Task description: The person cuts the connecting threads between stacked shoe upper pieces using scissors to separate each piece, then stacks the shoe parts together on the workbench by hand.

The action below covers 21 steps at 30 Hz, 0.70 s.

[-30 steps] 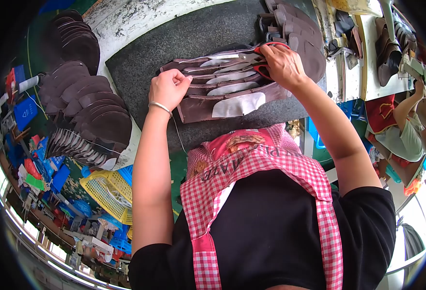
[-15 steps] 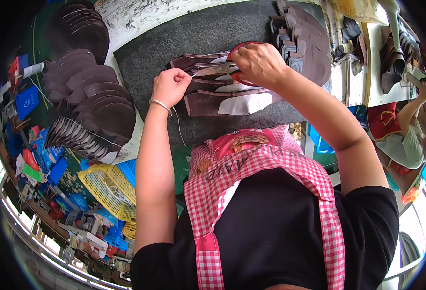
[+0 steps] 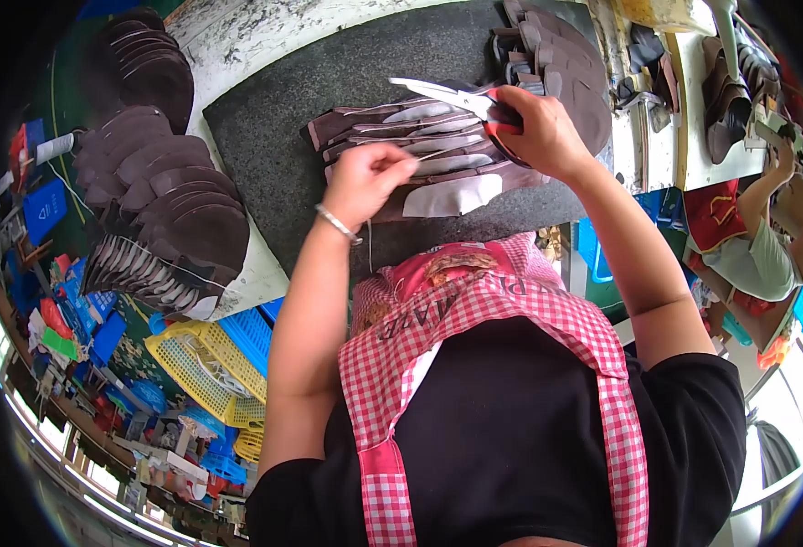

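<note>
My right hand [image 3: 547, 135] grips a pair of red-handled scissors [image 3: 461, 98], whose blades point left above the work. Below them, brown shoe-upper pieces [image 3: 342, 125] with pale linings lie overlapped in a row on the dark grey slab [image 3: 278, 118]. My left hand [image 3: 365, 182] is closed in a pinch on a thin white thread [image 3: 431, 156] over the near pieces. Another length of that thread appears to hang by my wrist, beside a bracelet. The hand hides part of the row.
Stacks of brown pieces [image 3: 187, 205] stand at the left, and more [image 3: 561, 64] lie at the slab's right end. A yellow basket [image 3: 196, 365] sits low on the left. At far right, another person's arm [image 3: 766, 187] is near a shelf with shoes [image 3: 725, 109].
My left hand has moved right and slightly down, nearer the right hand. The scissors have lifted off the pieces, and their blades now point up and left.
</note>
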Available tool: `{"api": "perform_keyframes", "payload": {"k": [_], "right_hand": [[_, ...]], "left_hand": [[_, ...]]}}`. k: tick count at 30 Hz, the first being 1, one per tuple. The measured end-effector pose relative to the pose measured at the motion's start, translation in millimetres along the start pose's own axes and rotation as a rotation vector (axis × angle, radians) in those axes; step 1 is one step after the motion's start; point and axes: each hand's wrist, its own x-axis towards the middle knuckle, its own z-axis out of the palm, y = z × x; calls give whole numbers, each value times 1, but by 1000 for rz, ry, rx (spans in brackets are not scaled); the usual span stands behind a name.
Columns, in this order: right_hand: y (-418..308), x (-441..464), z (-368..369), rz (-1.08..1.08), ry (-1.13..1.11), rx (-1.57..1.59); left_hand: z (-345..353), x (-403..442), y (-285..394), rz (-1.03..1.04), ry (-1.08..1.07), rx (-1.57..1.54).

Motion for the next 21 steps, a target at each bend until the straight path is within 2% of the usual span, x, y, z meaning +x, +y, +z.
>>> {"api": "perform_keyframes", "payload": {"k": [1, 3, 7, 9, 13, 17, 19, 21], "right_hand": [[10, -4, 1, -46, 31, -131], [17, -13, 5, -2, 5, -219], [23, -15, 23, 59, 10, -317], [26, -14, 30, 16, 36, -380], [23, -13, 29, -17, 36, -521], [-3, -7, 18, -174, 113, -546], [-28, -4, 17, -269, 94, -434], [-37, 2, 26, -333, 4, -509]], "left_hand": [[-15, -3, -13, -18, 16, 114], [-33, -14, -18, -113, 99, 343], [-39, -14, -5, -131, 185, 609], [-36, -6, 0, -103, 229, 709], [-29, 5, 6, -206, 298, 899], [-22, 2, 30, -350, 383, 1087], [-40, -3, 16, -306, 320, 942], [-56, -8, 2, -241, 241, 722]]}}
